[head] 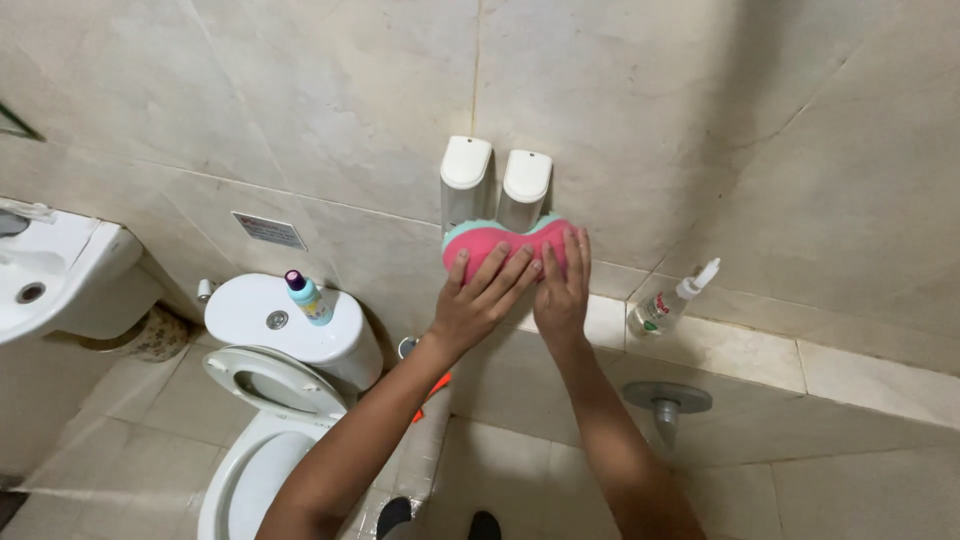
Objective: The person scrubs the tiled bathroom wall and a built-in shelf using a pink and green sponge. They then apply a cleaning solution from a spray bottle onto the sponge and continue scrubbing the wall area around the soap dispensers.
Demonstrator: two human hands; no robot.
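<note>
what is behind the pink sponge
Two white dispensers on the tiled wall; only their tops show. Both hands, left and right, press the sponge, hiding their lower parts.

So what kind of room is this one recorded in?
A tiled bathroom, most likely: a white toilet on the left, a sink at the far left, and two wall dispensers above a pink sponge that both hands press.

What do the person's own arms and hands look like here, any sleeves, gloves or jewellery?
Both forearms are bare up to the frame edge, with no sleeves in view. The left hand and right hand wear no gloves, and no rings, watch or bracelets show. Fingernails look short and unpainted.
</note>
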